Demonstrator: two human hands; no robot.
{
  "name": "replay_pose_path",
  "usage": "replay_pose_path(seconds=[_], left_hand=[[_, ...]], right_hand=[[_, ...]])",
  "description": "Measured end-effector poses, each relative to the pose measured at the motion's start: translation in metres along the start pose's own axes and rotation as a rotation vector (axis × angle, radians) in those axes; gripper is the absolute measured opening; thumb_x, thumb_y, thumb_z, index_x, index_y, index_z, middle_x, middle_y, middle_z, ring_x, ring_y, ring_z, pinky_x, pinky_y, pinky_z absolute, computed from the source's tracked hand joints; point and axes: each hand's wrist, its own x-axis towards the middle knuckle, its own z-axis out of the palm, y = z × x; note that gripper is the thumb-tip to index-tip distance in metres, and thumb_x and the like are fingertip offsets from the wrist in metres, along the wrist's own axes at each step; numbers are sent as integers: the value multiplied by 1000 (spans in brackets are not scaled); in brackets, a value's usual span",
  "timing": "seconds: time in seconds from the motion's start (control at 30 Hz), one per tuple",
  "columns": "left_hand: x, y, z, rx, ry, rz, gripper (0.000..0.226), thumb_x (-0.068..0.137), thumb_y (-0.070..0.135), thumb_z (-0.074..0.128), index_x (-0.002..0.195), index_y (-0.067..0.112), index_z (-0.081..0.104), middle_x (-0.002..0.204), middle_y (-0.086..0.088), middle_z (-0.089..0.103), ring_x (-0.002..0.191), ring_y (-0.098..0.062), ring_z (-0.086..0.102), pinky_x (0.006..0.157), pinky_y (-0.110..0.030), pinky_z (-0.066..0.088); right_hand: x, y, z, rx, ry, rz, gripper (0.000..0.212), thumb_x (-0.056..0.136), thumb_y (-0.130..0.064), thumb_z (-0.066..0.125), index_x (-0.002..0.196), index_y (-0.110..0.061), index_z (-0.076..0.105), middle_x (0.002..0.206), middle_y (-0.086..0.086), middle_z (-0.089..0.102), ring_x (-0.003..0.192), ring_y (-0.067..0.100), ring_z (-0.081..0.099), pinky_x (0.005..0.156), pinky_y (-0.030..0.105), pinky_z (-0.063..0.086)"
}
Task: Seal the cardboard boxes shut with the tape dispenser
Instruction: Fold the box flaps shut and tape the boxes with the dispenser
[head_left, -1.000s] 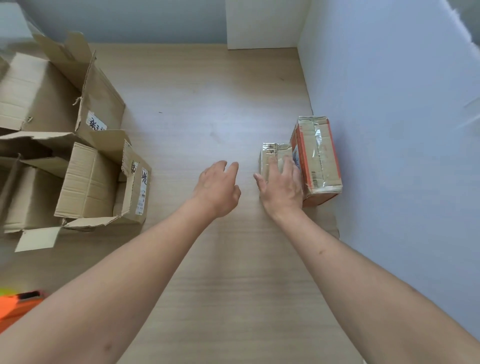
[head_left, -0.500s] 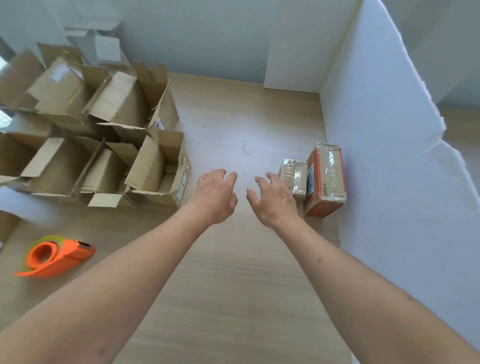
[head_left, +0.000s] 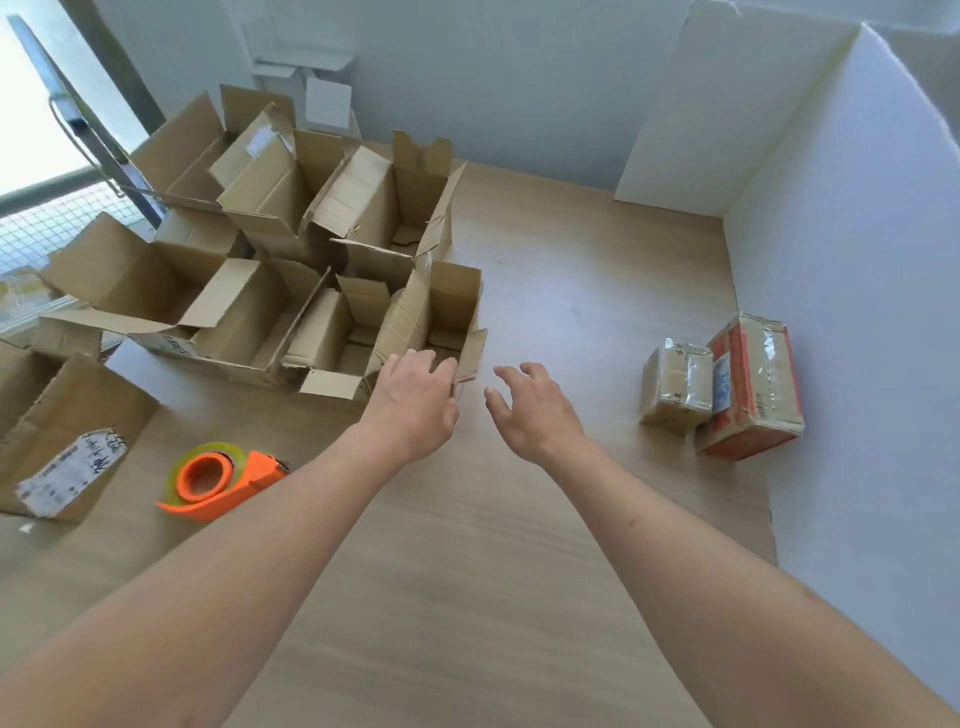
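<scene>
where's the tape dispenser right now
The orange tape dispenser lies on the wooden floor at lower left of the head view, just left of the left forearm, between a labelled flattened box and the open boxes.

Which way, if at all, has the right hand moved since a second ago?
Yes. The right hand has left the small taped box it rested on, moving left toward the open box.

Left hand at open box

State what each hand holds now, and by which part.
Nothing is held. The left hand reaches the small open box's near flap; the right hand hovers open.
</scene>
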Motion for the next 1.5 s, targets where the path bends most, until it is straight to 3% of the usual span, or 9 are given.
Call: replay_pose_path(seconds=[0.2,0.37,0.5,0.7,0.9,1.07,1.2,1.5], left_hand=[[20,-64,10,7,-90,90,52,97,34,52,145,17,46,150,-15,42,144,-32,32,122,-48,17],[27,-96,24,14,-137,186,46,96,33,54,139,17,55,150,-16,43,148,-38,24,122,-48,15],[23,-104,33,12,-134,251,40,93,29,58,132,17,62,151,-17,43,149,-41,23,122,-48,16],[5,-96,32,-6,-105,300,28,91,21,60,116,21,71,149,-13,45,149,-44,22,122,-50,15],[-42,-85,32,14,-159,288,19,97,24,56,104,27,73,156,-8,38,152,-37,18,124,-48,11],[-95,-70,27,42,-169,258,24,96,28,54,113,25,71,153,-8,41,150,-35,23,123,-48,14],[-135,-68,23,37,-171,211,33,96,28,52,126,26,65,155,-8,39,149,-33,24,121,-43,14],[-194,-101,19,67,-217,116,41,96,28,51,136,26,58,156,-10,37,151,-34,22,123,-47,16]], right_hand=[[37,-45,43,182,1,197,49,104,-47,42,145,-22,51,151,9,41,135,29,46,106,41,40],[55,-65,68,353,171,335,39,102,-36,51,129,-12,64,133,7,58,119,25,58,99,35,44],[45,-64,76,348,281,385,25,95,-33,64,110,-15,74,111,4,70,106,23,65,90,30,49],[12,-56,81,319,315,443,14,92,-24,70,100,-17,79,101,-1,76,101,20,68,88,30,53],[-41,-57,97,333,313,444,13,93,-15,64,104,-20,68,105,0,70,103,22,62,87,30,50],[-94,-56,105,463,248,424,21,91,-7,52,108,-18,47,112,3,52,98,22,51,79,31,41],[-134,-60,116,516,172,426,26,91,-3,48,114,-16,45,119,3,46,100,23,49,86,35,44],[-178,-89,145,442,55,390,31,89,4,41,111,-17,42,116,3,42,96,25,48,79,34,40]])
